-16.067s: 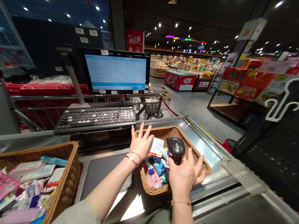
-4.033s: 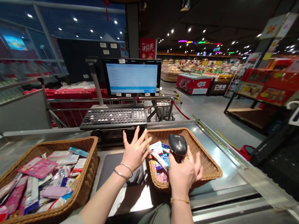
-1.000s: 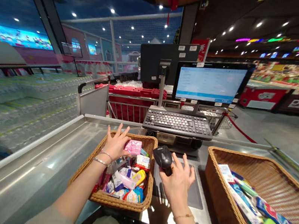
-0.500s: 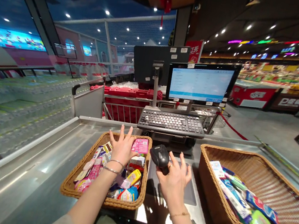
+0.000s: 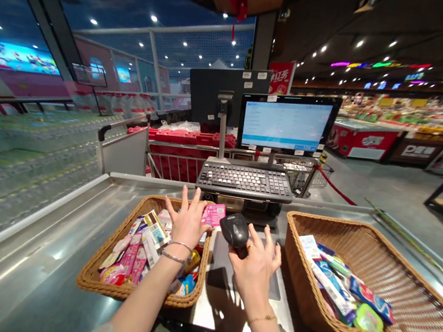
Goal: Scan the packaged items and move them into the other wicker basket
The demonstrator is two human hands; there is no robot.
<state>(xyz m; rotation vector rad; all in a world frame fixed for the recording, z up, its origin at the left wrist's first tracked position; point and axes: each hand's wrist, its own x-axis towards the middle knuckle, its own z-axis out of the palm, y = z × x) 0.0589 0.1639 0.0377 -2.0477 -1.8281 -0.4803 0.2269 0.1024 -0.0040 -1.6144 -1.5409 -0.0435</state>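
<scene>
My left hand (image 5: 188, 222) is over the far right part of the left wicker basket (image 5: 81, 277), palm down with several fingers spread. Its thumb and forefinger are at a flat pink package (image 5: 214, 214), which sticks out past the basket's right rim; the contact is partly hidden. My right hand (image 5: 255, 264) grips a black handheld barcode scanner (image 5: 235, 230), its head tilted toward the package. Boxes and small packets (image 5: 150, 244) fill the left basket, partly covered by my left arm.
To the right stands a larger wicker basket (image 5: 419, 270) with toothpaste boxes (image 5: 371, 298) and a green pack (image 5: 369, 317). Behind the scanner are a keyboard (image 5: 246, 180) and a lit monitor (image 5: 285, 123). Metal counter (image 5: 54, 240) runs along the left.
My left hand has moved right relative to the basket, and the pink package with it, now over the right rim. The view has turned slightly right. My right hand still holds the scanner.
</scene>
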